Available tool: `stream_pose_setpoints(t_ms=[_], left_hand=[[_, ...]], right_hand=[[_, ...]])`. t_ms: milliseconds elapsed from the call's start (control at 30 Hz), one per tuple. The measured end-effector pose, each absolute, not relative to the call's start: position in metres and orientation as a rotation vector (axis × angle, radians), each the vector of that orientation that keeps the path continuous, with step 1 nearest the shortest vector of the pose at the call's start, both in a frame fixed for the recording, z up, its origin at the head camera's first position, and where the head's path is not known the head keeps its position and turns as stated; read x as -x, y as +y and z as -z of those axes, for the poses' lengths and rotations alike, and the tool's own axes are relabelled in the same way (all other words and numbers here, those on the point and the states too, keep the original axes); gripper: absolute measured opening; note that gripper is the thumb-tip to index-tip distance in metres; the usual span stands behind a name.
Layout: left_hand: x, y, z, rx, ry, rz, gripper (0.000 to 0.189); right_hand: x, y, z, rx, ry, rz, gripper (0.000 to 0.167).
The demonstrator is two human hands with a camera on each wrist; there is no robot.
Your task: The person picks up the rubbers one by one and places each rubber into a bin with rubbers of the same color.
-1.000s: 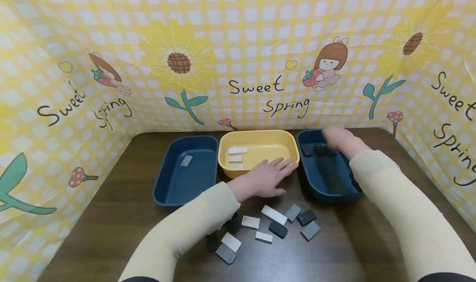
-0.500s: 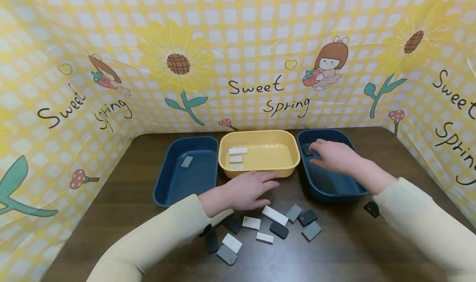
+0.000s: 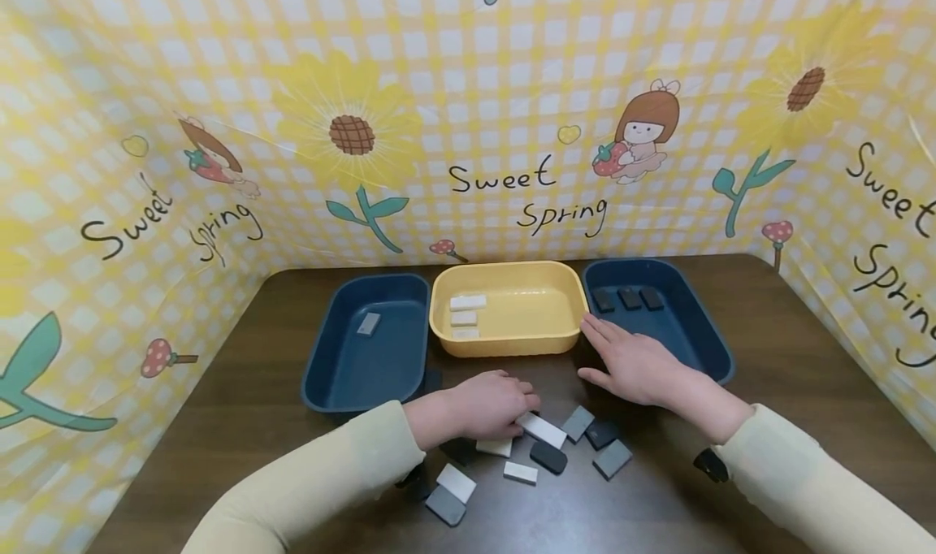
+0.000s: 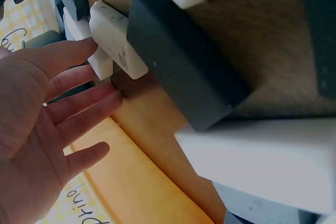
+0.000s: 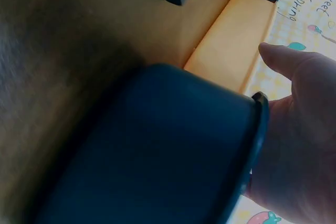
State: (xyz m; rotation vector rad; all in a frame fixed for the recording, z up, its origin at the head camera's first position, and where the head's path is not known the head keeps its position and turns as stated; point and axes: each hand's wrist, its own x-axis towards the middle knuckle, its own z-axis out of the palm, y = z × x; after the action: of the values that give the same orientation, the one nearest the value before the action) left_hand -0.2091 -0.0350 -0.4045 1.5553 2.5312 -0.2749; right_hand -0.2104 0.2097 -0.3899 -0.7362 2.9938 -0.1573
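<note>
My left hand (image 3: 478, 406) reaches low over the loose blocks, its fingertips at the left end of a long white block (image 3: 543, 430). In the left wrist view, the thumb and fingers (image 4: 86, 106) are extended beside that block, with a gap between them; no firm grip shows. My right hand (image 3: 634, 365) is spread over the near left rim of the right blue tray (image 3: 720, 351), holding nothing. Around the left hand lie a black rounded block (image 3: 548, 457), a small white block (image 3: 521, 473) and grey blocks (image 3: 613, 459).
A yellow tray (image 3: 512, 346) holds several white blocks at its left. The left blue tray (image 3: 316, 367) contains one grey block (image 3: 369, 323). Dark blocks (image 3: 629, 297) line the right tray's far end. A patterned cloth (image 3: 468, 115) stands behind the table.
My right hand has drawn back from inside the right blue tray to its near left edge, uncovering the dark blocks. My left hand has moved from the yellow tray's front down to the loose blocks.
</note>
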Motion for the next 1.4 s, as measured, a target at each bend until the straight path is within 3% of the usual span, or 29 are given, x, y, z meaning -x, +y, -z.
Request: stream_pose_setpoints(t_ms=[900, 1200, 1400], left_hand=[[0.207, -0.027, 0.409, -1.634, 2.54, 0.272, 0.016], [0.222, -0.043, 0.38, -1.584, 2.653, 0.108, 0.009], [0.246, -0.049, 0.344, -1.392, 2.734, -0.142, 0.015]], right_hand=[[0.209, 0.206, 0.398, 0.718, 3.07, 0.152, 0.074], [0.207, 0.209, 0.397, 0.757, 3.081, 0.164, 0.072], [0.208, 0.209, 0.397, 0.78, 3.08, 0.168, 0.072]])
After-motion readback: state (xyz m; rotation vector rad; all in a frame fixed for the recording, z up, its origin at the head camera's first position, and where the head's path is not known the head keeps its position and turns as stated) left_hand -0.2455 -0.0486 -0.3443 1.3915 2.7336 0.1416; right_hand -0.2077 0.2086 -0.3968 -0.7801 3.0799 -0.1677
